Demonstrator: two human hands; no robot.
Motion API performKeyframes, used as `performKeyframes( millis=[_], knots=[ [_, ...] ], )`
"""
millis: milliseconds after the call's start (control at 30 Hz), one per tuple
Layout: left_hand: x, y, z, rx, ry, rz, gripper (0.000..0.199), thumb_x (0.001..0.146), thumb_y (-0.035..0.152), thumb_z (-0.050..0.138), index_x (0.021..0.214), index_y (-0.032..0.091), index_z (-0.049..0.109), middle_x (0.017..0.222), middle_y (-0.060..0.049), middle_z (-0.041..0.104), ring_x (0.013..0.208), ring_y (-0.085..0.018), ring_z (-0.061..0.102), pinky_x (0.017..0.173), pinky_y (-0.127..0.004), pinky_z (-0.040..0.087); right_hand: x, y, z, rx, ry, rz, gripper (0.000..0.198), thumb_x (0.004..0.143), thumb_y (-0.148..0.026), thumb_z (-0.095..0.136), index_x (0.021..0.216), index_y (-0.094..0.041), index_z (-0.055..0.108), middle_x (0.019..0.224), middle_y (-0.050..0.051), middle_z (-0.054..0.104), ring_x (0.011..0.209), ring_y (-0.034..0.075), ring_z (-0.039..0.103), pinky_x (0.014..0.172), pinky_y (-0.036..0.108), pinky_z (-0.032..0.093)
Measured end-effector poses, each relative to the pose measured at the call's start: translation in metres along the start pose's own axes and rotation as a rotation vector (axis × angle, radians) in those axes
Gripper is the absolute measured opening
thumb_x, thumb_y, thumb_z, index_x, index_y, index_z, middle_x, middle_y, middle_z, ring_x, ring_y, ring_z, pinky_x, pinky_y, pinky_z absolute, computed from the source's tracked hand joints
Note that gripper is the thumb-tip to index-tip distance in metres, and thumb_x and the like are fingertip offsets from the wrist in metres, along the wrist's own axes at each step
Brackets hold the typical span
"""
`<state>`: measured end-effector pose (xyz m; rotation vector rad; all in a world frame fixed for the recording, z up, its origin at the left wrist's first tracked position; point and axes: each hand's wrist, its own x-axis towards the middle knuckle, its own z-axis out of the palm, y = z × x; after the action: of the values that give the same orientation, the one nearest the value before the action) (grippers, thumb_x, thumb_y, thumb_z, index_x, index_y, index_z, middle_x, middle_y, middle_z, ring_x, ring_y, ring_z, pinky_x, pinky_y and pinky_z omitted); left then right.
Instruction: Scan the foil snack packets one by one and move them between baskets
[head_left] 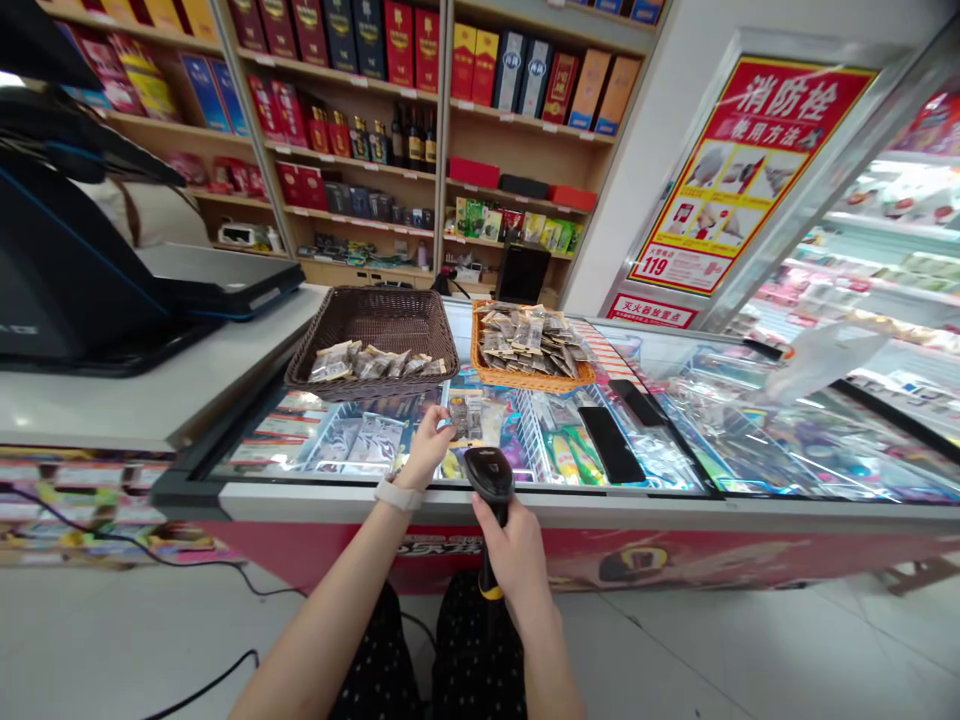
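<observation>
My right hand is wrapped round the handle of a black barcode scanner, held upright at the freezer's front edge. My left hand, a pale band at its wrist, is above the freezer's glass lid. Its fingers are closed together; a small bluish-white bit shows at the tips, too small to name. Just right of those fingertips a few small packets lie on the glass. Behind them stand a dark brown wicker basket with several packets along its front, and an orange wicker basket heaped with similar packets.
Two black phones lie on the chest freezer. A counter at left bears a dark weighing scale. Shelves of boxes and bottles stand behind. A black cable trails across the floor at left.
</observation>
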<state>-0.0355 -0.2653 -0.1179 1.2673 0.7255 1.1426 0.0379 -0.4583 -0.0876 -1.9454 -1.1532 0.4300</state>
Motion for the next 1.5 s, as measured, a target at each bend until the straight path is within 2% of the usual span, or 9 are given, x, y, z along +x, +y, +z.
performKeyframes(
  millis=[467,667,833,933,1033,1167,1333,1400,1500],
  knots=[
    [-0.003,0.004,0.002,-0.050,0.036,-0.022,0.022,0.064,0.012,0.060,0.079,0.020,0.046,0.087,0.002,0.053,0.073,-0.009,0.051,0.065,-0.019,0.042,0.001,-0.002,-0.001,0.071,0.014,-0.018,0.059,0.096,-0.063,0.046,0.105,-0.013,0.077,0.088,0.017,0.081,0.088,0.038,0.076,0.074,0.037,0.052],
    [0.016,0.057,-0.029,-0.076,0.041,0.031,0.041,0.064,0.018,0.060,0.105,0.024,0.057,0.104,-0.002,0.063,0.078,-0.014,0.059,0.064,-0.021,0.047,0.015,-0.028,0.009,0.298,0.009,-0.107,0.050,0.093,-0.060,0.053,0.104,-0.017,0.077,0.089,0.012,0.081,0.088,0.033,0.075,0.076,0.034,0.051],
    [0.064,0.121,-0.092,0.381,0.231,0.269,0.046,0.068,0.019,0.049,0.110,0.020,0.068,0.109,-0.006,0.070,0.098,-0.022,0.064,0.084,-0.032,0.053,0.020,-0.058,0.022,0.378,-0.086,-0.192,0.046,0.094,-0.056,0.054,0.102,-0.016,0.075,0.081,0.009,0.078,0.079,0.030,0.072,0.068,0.032,0.047],
    [0.085,0.136,-0.119,0.800,0.277,0.178,0.041,0.076,0.022,0.047,0.108,0.019,0.073,0.102,-0.008,0.073,0.106,-0.027,0.065,0.098,-0.042,0.049,0.016,-0.064,0.032,0.417,-0.114,-0.214,0.045,0.093,-0.056,0.055,0.100,-0.017,0.076,0.083,0.009,0.078,0.081,0.029,0.072,0.070,0.032,0.047],
    [0.088,0.131,-0.129,1.228,0.222,0.056,0.032,0.086,0.028,0.050,0.103,0.027,0.077,0.114,-0.008,0.075,0.124,-0.034,0.059,0.113,-0.057,0.033,0.010,-0.062,0.040,0.429,-0.136,-0.192,0.043,0.093,-0.055,0.056,0.099,-0.018,0.078,0.080,0.008,0.078,0.078,0.029,0.073,0.069,0.031,0.047],
    [0.081,0.115,-0.131,1.444,0.206,0.141,0.032,0.091,0.030,0.050,0.110,0.032,0.076,0.133,-0.009,0.068,0.133,-0.035,0.052,0.117,-0.065,0.022,0.005,-0.057,0.042,0.397,-0.114,-0.186,0.045,0.093,-0.055,0.056,0.094,-0.016,0.078,0.074,0.008,0.077,0.074,0.029,0.073,0.066,0.030,0.048],
    [0.082,0.108,-0.130,1.308,0.271,0.327,0.034,0.088,0.028,0.051,0.110,0.024,0.077,0.132,-0.016,0.065,0.126,-0.037,0.057,0.112,-0.058,0.037,0.009,-0.051,0.027,0.412,-0.058,-0.177,0.043,0.093,-0.054,0.056,0.096,-0.017,0.079,0.072,0.005,0.076,0.071,0.027,0.073,0.065,0.029,0.049],
    [0.086,0.107,-0.117,1.171,0.230,0.454,0.035,0.088,0.028,0.050,0.109,0.019,0.076,0.129,-0.018,0.065,0.124,-0.035,0.058,0.111,-0.052,0.041,0.012,-0.045,0.018,0.412,-0.027,-0.167,0.043,0.093,-0.053,0.056,0.095,-0.017,0.079,0.073,0.006,0.077,0.071,0.027,0.073,0.064,0.029,0.049],
    [0.093,0.103,-0.076,0.970,0.112,0.567,0.032,0.087,0.030,0.052,0.106,0.020,0.075,0.122,-0.015,0.069,0.120,-0.031,0.060,0.111,-0.047,0.042,0.018,-0.032,0.002,0.403,0.053,-0.132,0.046,0.093,-0.055,0.056,0.095,-0.016,0.079,0.073,0.007,0.077,0.071,0.028,0.073,0.063,0.029,0.049]
  ],
)
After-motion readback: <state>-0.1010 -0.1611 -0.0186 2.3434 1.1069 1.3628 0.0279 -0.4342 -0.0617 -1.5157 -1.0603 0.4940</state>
